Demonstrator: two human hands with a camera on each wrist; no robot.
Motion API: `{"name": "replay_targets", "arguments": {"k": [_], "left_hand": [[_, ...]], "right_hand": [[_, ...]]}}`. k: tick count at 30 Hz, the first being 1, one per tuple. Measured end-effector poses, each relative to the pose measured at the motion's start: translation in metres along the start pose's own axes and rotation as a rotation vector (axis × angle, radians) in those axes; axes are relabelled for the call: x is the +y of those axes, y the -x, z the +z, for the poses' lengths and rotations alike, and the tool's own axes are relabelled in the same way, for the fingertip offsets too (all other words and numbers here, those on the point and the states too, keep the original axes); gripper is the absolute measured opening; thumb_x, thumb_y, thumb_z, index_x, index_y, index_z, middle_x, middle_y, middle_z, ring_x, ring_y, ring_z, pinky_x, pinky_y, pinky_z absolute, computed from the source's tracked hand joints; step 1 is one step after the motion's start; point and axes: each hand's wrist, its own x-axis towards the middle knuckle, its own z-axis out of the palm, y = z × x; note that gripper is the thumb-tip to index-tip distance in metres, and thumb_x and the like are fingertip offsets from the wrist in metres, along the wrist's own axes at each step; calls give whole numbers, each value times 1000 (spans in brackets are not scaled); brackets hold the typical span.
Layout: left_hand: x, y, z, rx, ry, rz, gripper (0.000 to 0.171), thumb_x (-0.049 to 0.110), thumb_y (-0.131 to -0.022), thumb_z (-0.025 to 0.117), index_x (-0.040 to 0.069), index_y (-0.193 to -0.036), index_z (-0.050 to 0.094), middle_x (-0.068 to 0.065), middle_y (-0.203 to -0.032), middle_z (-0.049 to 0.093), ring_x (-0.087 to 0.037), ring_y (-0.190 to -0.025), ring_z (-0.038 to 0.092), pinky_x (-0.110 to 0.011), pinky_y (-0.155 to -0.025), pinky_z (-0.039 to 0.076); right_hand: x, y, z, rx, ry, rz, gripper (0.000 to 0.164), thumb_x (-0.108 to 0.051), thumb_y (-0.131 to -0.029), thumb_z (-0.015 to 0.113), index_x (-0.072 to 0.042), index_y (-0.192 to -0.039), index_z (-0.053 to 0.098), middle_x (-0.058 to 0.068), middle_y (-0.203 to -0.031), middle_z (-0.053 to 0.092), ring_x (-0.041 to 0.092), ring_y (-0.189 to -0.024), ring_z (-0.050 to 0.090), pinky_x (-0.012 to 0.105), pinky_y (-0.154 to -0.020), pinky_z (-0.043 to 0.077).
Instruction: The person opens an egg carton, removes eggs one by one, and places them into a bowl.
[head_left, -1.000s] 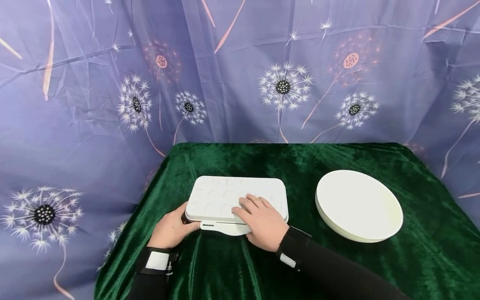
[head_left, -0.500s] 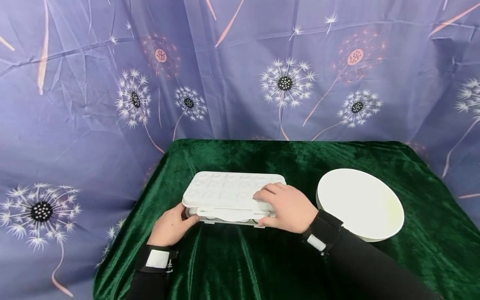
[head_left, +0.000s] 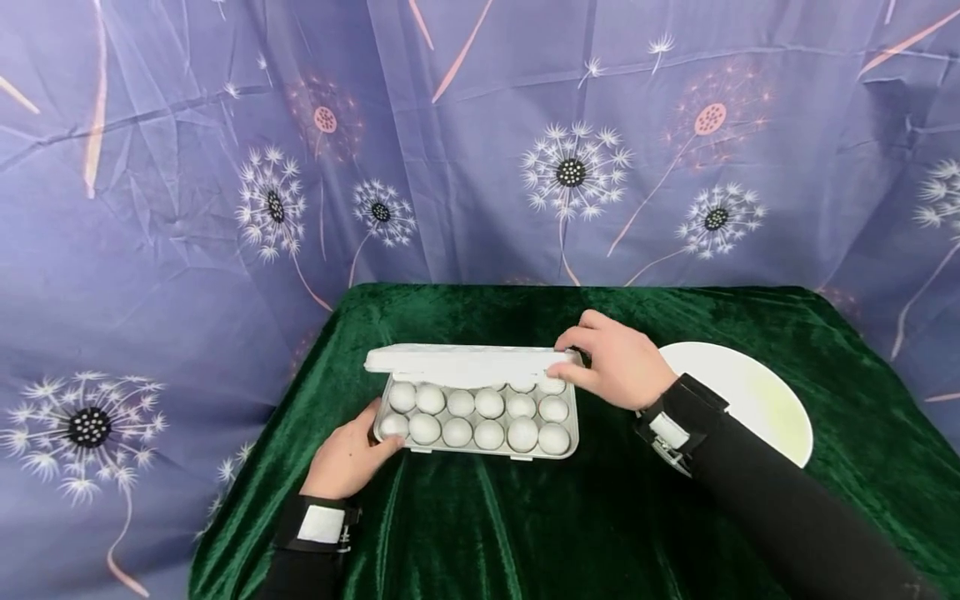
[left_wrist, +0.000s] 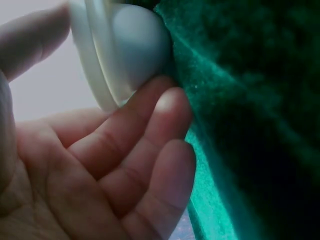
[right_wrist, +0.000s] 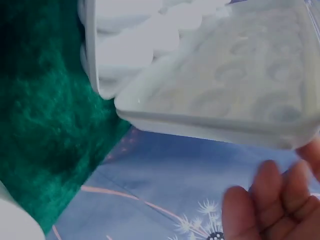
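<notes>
A white plastic egg carton (head_left: 465,452) lies on the green velvet cloth in the head view, with rows of white eggs (head_left: 490,403) in its base. Its hinged lid (head_left: 461,364) stands partly raised along the far side. My left hand (head_left: 343,456) grips the carton's left end, thumb on the front corner; in the left wrist view the fingers (left_wrist: 167,117) curl against the underside by one rounded cup. At the lid's right end, my right hand (head_left: 622,360) pinches the edge between thumb and fingers. The right wrist view shows the dimpled inside of the lid (right_wrist: 220,80).
A round white dish (head_left: 750,400) stands on the right of the table, partly covered by the right forearm. Green velvet cloth (head_left: 480,533) drapes the table. Behind it and to the left hangs a purple curtain (head_left: 465,167) with dandelion prints.
The right hand has moved from the lid's top to its right edge and swung it up and away, baring the eggs. The left hand has stayed at the carton's left end.
</notes>
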Motion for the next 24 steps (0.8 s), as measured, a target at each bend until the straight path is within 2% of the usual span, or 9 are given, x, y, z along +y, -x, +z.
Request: {"name": "replay_targets", "arguments": {"k": [5,8,11,16,20,24], "left_hand": [[-1,0,2,-5,5,-9,74,49,-95,67,16,-156,42,-7,-114,71,-20,-91,68,-46,-75,51],[-1,1,3,7,-3,1,75,49,-95,67,14,-156,42,-11,-122,69,-26,-98,68,-49,-79,52],[1,2,3,13,0,0,74,47,-94,69,15,-155,42,-12,-128,67,-29,-105,67,-52,-83,51],[0,3,3,-2,15,-20,75,46,-94,69,15,-156,41,-12,-132,65,-29,-110,66,-52,-86,51],[-2,3,2,-1,28,-18,78,47,-94,69,12,-157,38,-13,-134,64,-29,-111,66,-51,-87,51],[-3,1,3,10,30,0,76,46,-94,69,14,-156,40,-11,-131,65,-28,-109,66,-51,-86,52]], "right_hand": [[6,-21,-8,4,-44,149,27,-42,-100,63,-20,-114,69,-7,-70,50,13,-56,41,35,-58,34],[14,-32,-11,33,-82,214,28,-36,-103,60,-15,-121,67,-3,-68,53,16,-52,41,36,-55,33],[23,-39,-11,47,-98,278,32,-31,-105,57,-14,-131,63,1,-79,65,17,-56,48,37,-57,37],[33,-42,-3,-18,-101,346,51,-26,-105,57,-13,-152,46,6,-102,70,20,-75,61,39,-69,43],[33,-43,4,-92,-98,344,61,-26,-104,56,-14,-160,33,12,-124,65,28,-96,65,43,-76,47],[29,-46,13,-225,-51,322,59,-29,-104,57,-15,-158,37,16,-147,50,34,-121,57,50,-92,46]]}}
